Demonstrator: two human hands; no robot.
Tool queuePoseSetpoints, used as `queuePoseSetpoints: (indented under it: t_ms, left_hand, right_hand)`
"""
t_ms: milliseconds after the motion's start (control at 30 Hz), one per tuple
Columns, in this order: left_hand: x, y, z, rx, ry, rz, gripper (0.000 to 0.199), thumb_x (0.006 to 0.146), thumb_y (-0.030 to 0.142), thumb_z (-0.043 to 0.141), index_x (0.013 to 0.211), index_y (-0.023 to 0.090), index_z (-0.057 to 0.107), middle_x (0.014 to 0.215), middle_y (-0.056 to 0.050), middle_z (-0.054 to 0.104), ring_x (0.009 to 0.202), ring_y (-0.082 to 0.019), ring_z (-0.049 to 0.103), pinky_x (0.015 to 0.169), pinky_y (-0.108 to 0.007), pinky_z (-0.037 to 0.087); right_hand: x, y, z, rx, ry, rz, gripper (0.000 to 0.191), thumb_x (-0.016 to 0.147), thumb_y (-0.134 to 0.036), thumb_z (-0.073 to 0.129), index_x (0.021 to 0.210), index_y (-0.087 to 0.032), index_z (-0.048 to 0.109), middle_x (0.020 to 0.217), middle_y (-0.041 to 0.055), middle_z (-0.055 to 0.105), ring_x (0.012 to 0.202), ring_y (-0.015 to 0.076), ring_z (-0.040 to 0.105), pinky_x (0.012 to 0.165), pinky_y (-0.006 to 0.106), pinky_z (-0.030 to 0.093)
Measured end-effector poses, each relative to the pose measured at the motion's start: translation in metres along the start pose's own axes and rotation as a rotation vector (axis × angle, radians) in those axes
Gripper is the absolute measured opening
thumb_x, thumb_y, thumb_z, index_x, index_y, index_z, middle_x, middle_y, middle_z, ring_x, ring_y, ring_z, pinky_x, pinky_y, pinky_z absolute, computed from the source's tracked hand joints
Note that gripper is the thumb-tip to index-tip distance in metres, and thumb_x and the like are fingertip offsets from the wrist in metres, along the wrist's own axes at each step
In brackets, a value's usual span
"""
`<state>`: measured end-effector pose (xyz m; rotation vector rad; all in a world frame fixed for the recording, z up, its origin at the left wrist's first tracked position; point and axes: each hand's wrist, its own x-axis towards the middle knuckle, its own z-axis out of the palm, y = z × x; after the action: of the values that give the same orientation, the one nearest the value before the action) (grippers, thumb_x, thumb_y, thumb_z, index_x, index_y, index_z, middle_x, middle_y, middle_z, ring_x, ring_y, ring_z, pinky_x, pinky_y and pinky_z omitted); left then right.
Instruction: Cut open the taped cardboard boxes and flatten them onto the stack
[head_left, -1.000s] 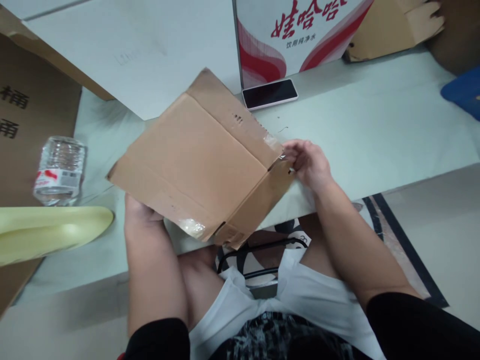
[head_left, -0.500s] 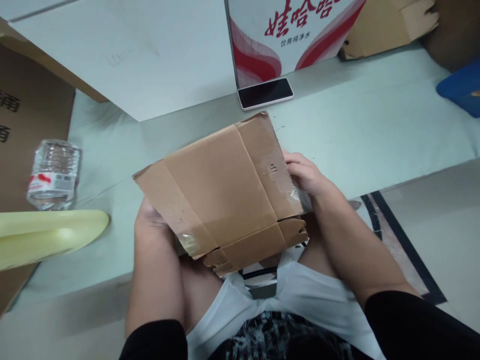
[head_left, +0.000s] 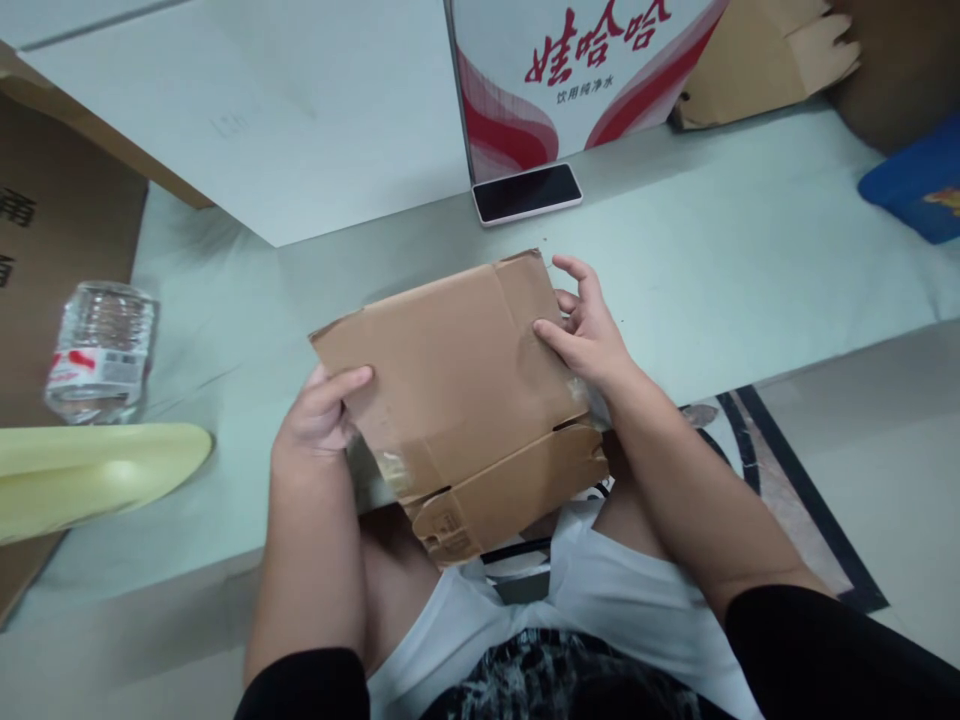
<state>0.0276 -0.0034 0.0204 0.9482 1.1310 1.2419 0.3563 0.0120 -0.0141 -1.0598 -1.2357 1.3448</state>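
A flattened brown cardboard box [head_left: 457,370] is held in front of me over the table's near edge, its creased flap hanging down toward my lap. On its left edge my left hand [head_left: 324,408] grips it, thumb lying on the top face and fingers underneath. At the upper right edge, my right hand [head_left: 585,325] has its thumb on the face; the index finger sticks out past the edge and the other fingers are partly hidden behind the cardboard. Bits of clear tape show on both side edges.
A phone [head_left: 527,193] lies against the white printed carton [head_left: 585,80]. To the left are a water bottle [head_left: 103,350] and a pale yellow curved object [head_left: 105,470]. More cardboard [head_left: 750,70] and a blue object [head_left: 915,185] sit at the right of the pale green table [head_left: 735,250].
Both thumbs have come onto the cardboard's top face; before, the hands were mostly beneath its sides. The cardboard lies flatter and has shifted slightly right. My right hand has moved up along its edge.
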Motion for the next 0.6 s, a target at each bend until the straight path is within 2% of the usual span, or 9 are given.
queuePoseSetpoints:
  t_ms: [100,167,267,400,533,600]
  left_hand:
    - [0.002,0.003,-0.002,-0.068,0.072,-0.029,0.042,0.06,0.034,0.092,0.091,0.019,0.068,0.083,-0.006,0.079,0.085,-0.03,0.076,0.087,-0.048,0.064]
    - [0.005,0.008,-0.004,-0.115,0.158,0.038,0.037,0.063,0.037,0.087,0.088,0.019,0.066,0.087,-0.005,0.079,0.094,-0.029,0.074,0.096,-0.047,0.062]
    - [0.012,0.012,-0.012,-0.15,0.272,0.183,0.031,0.065,0.04,0.08,0.083,0.022,0.063,0.087,0.0,0.078,0.108,-0.025,0.07,0.102,-0.039,0.059]
    - [0.024,0.005,-0.026,-0.123,0.333,0.305,0.025,0.067,0.039,0.072,0.081,0.024,0.057,0.085,0.003,0.076,0.132,-0.024,0.062,0.106,-0.038,0.055]
    - [0.032,-0.001,-0.024,-0.146,0.331,0.307,0.017,0.074,0.034,0.064,0.086,0.024,0.058,0.085,0.005,0.076,0.132,-0.022,0.063,0.112,-0.038,0.051]
    - [0.034,0.0,-0.013,-0.218,0.352,0.293,0.02,0.075,0.029,0.063,0.093,0.023,0.061,0.086,0.003,0.077,0.123,-0.022,0.068,0.112,-0.038,0.052]
  right_hand:
    - [0.0,-0.004,-0.005,0.029,0.041,0.008,0.084,0.076,-0.07,0.077,0.144,-0.035,0.042,0.123,0.0047,0.072,0.08,0.0147,0.073,0.067,0.028,0.062]
    - [-0.001,-0.01,-0.009,0.095,0.054,0.033,0.071,0.079,-0.07,0.072,0.135,-0.032,0.051,0.118,0.0039,0.073,0.081,0.0152,0.074,0.066,0.028,0.062]
    - [-0.005,-0.019,-0.014,0.239,0.064,0.073,0.057,0.082,-0.07,0.067,0.118,-0.027,0.062,0.106,0.0033,0.075,0.081,0.0161,0.075,0.068,0.029,0.063]
    - [-0.008,-0.021,-0.008,0.412,0.03,0.123,0.064,0.072,-0.081,0.069,0.102,-0.024,0.065,0.088,0.0013,0.074,0.069,0.0154,0.072,0.061,0.029,0.062]
    - [-0.009,-0.015,0.006,0.426,-0.059,0.189,0.07,0.059,-0.074,0.086,0.102,-0.023,0.065,0.082,-0.0007,0.073,0.064,0.014,0.07,0.056,0.026,0.059]
    - [-0.011,-0.013,0.012,0.369,-0.065,0.205,0.067,0.059,-0.068,0.09,0.101,-0.023,0.065,0.086,0.0018,0.075,0.075,0.0185,0.073,0.066,0.031,0.064]
